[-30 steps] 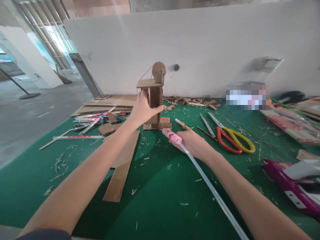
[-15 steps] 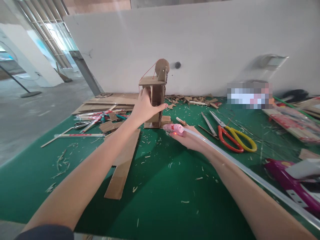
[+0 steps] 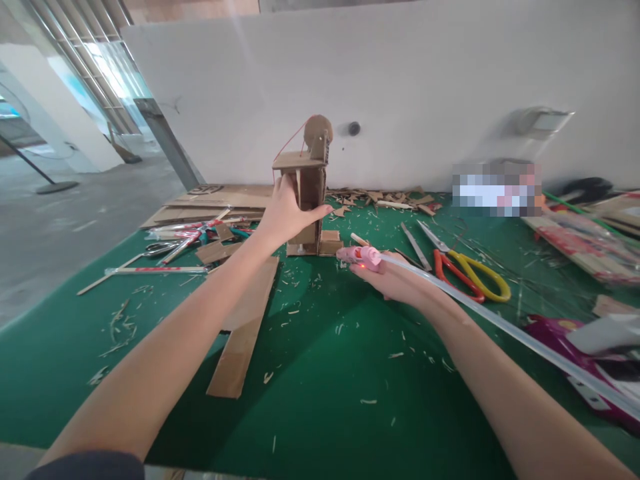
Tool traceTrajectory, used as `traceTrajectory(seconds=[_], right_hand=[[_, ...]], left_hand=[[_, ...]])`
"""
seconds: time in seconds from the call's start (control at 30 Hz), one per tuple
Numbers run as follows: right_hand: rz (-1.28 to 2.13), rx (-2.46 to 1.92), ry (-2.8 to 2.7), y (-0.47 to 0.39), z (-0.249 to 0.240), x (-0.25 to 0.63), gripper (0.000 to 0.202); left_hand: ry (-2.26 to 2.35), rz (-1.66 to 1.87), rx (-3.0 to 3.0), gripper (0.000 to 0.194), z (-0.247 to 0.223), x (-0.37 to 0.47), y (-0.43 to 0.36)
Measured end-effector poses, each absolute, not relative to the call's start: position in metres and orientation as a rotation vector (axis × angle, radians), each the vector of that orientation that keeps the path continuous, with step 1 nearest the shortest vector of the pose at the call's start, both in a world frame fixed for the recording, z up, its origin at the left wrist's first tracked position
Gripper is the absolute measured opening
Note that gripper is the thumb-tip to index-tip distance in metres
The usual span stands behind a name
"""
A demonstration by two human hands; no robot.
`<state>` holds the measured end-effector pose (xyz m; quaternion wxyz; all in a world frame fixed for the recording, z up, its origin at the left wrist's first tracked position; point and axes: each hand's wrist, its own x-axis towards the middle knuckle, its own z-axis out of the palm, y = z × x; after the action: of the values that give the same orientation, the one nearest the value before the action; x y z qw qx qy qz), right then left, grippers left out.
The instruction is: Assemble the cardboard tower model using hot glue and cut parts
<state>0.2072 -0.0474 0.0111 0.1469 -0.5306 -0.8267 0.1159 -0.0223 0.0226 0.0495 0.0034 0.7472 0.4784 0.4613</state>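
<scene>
An upright cardboard structure [image 3: 311, 190] stands on the green table, with a cardboard disc [image 3: 319, 131] and a thin red string at its top. My left hand [image 3: 290, 212] is closed around its left upright, thumb stretched to the right across its front. My right hand [image 3: 393, 275] grips a pink hot glue gun [image 3: 361, 255] with a small glowing red light. A long clear glue stick [image 3: 480, 321] runs out of its back toward me. The gun's nozzle points left, close to a small cardboard piece [image 3: 331, 244] at the structure's foot; I cannot tell whether it touches.
Scissors [image 3: 467, 270] with red and yellow handles and a knife blade [image 3: 416, 245] lie right of my hand. A purple tool [image 3: 565, 347] sits at the right. Cardboard strips [image 3: 245, 333], wrapped sticks [image 3: 157, 270] and scraps lie left. A white wall [image 3: 425, 87] stands behind.
My right hand has moved slightly right with the glue gun, its nozzle now farther along the base. My left hand still holds the structure; the whole view has shifted a little.
</scene>
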Motion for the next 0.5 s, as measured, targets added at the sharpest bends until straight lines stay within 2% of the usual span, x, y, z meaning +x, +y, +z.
traceTrajectory(seconds=[0.13, 0.5], right_hand=[[0.578, -1.530, -2.260, -0.0477, 0.0088, 0.2132, 0.039], [0.705, -1.571, -2.211, -0.0465, 0.0032, 0.2184, 0.048]], left_hand=[[1.484, 1.445, 2.341, 0.059, 0.0491, -0.0228, 0.0228], [1.501, 1.439, 2.347, 0.061, 0.0495, -0.0233, 0.0225]])
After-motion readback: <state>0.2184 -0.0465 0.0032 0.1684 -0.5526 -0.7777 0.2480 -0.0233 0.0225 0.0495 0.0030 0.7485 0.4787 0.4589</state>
